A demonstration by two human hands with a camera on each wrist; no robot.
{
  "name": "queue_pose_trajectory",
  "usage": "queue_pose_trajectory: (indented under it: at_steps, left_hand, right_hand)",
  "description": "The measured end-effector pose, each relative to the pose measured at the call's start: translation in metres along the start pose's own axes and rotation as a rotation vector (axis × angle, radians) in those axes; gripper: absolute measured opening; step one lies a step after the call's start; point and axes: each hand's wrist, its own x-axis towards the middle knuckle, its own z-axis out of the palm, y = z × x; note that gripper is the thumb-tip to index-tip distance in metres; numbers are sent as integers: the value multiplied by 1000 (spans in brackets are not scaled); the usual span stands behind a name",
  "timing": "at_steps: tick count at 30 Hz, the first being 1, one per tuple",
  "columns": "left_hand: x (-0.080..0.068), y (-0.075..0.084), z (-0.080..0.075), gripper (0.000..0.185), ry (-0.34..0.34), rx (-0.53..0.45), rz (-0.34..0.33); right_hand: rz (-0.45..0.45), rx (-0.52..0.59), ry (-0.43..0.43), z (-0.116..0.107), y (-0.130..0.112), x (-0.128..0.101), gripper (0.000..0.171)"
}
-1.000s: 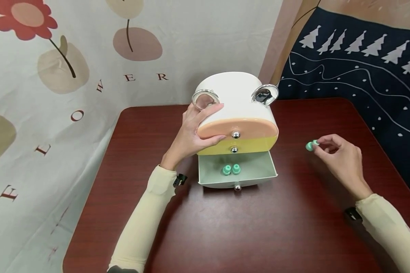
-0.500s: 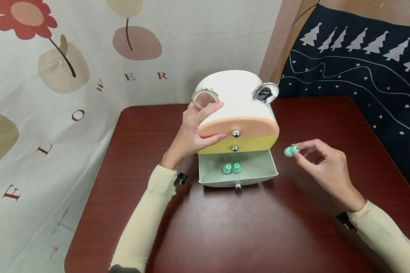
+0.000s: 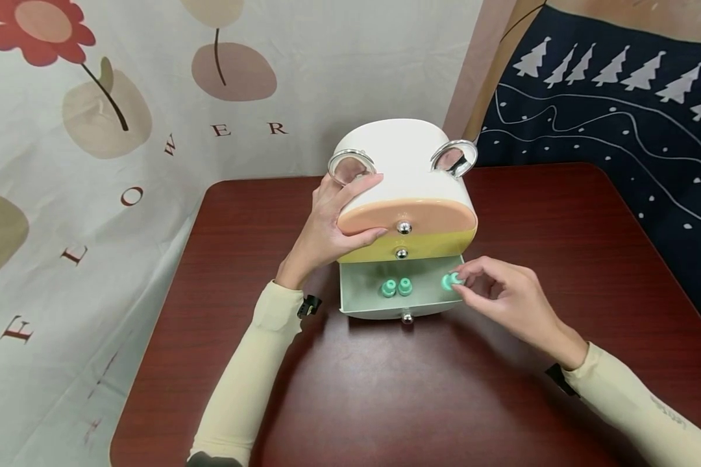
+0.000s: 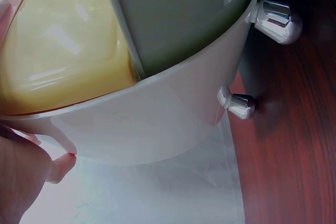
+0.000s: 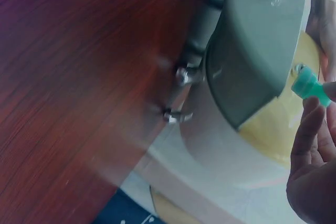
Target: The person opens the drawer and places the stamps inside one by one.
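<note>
A small white drawer cabinet point(image 3: 400, 152) with silver ring ears stands on the table. My left hand point(image 3: 324, 227) grips its upper left side, thumb across the front of the orange top drawer point(image 3: 432, 217) and fingers up by the left ear. Below the yellow middle drawer point(image 3: 438, 244), the sage-green bottom drawer point(image 3: 362, 297) is pulled out. Inside it sit two small stepped green plastic pieces point(image 3: 397, 287), side by side. Over the drawer's right edge, my right hand point(image 3: 514, 301) pinches a similar green piece point(image 5: 304, 84) between thumb and fingers.
The reddish-brown table point(image 3: 385, 395) extends around the cabinet. Behind it hangs a pale cloth point(image 3: 350, 65) with flowers and letters, and at the right a dark blue cloth point(image 3: 607, 123) with white trees. Silver feet point(image 4: 241, 106) show under the cabinet.
My right hand has moved left from the table's right side to the open bottom drawer, carrying the green piece. My left hand has kept its grip on the cabinet.
</note>
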Motion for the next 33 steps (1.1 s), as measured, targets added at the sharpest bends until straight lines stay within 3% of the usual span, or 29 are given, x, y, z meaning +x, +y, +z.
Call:
queue_pose_trajectory:
  at_steps: [5, 12, 21, 28, 33]
  left_hand:
    - [-1, -1, -1, 78, 5, -5, -5]
    - [0, 0, -1, 78, -4, 0, -3]
    - [1, 0, -1, 77, 1, -3, 11]
    - [0, 0, -1, 75, -6, -3, 7]
    - [-1, -2, -1, 75, -3, 5, 14]
  right_hand:
    - [-29, -22, -103, 19, 1, 10, 32]
    - [6, -30, -204, 37, 3, 19, 27]
    - [145, 30, -399, 40, 4, 38, 17]
    - [163, 39, -556, 44, 10, 52, 18]
    - [138, -4, -588, 49, 11, 58, 21]
